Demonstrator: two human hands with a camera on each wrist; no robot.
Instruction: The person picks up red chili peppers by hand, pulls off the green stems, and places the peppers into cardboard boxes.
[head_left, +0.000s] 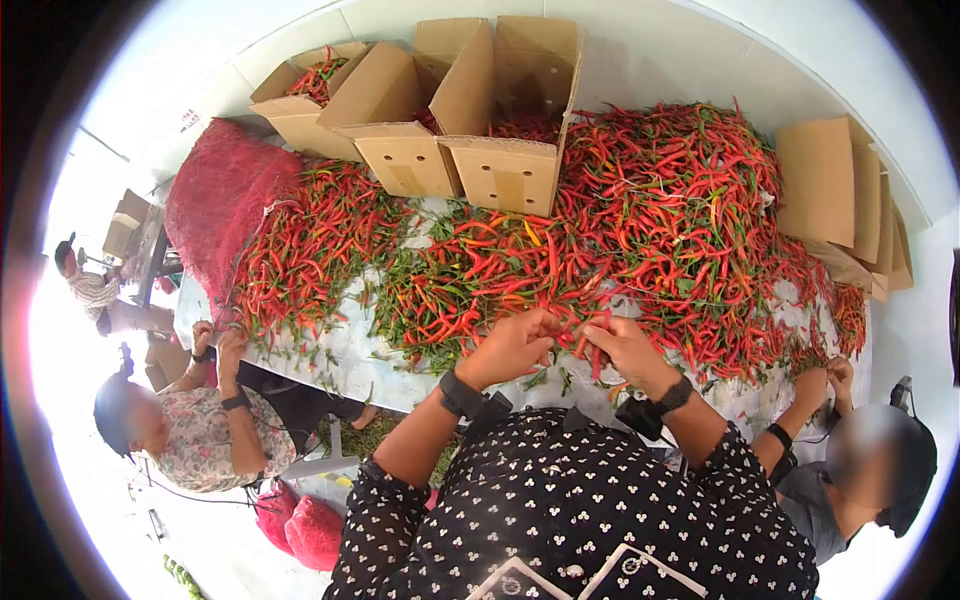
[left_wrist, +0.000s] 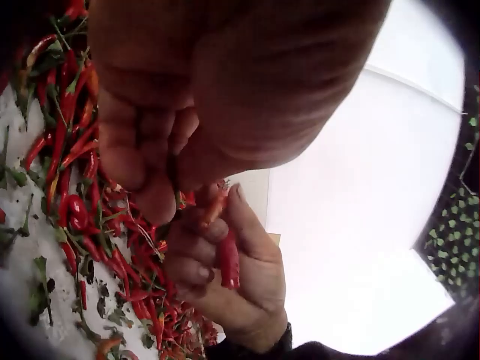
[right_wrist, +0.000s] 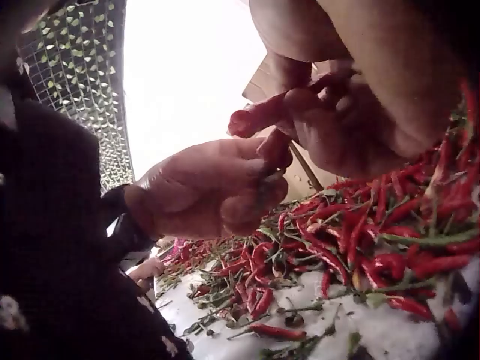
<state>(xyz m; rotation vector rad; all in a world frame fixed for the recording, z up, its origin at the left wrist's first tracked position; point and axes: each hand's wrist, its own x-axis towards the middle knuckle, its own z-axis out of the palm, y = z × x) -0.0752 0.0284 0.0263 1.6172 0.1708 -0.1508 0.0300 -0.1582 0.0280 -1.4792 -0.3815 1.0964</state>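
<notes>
My right hand (head_left: 632,352) holds red chilies, its fingers curled around them. One red chili (left_wrist: 229,262) shows between its fingers in the left wrist view, and its blunt red end (right_wrist: 241,123) sticks out in the right wrist view. Close beside it, my left hand (head_left: 510,350) has thumb and fingers pinched together, with a thin green stem (left_wrist: 178,196) showing between them. Both hands meet just above the near edge of a broad heap of red chilies (head_left: 680,220), mixed with green stems and leaves. Part of the held chilies is hidden by the fingers.
Open cardboard boxes (head_left: 500,175) with chilies inside stand behind the heap. A red mesh sack (head_left: 225,200) lies at the left, and more cartons (head_left: 815,185) stand at the right. One person (head_left: 220,435) works at the left side, another (head_left: 850,470) at the right.
</notes>
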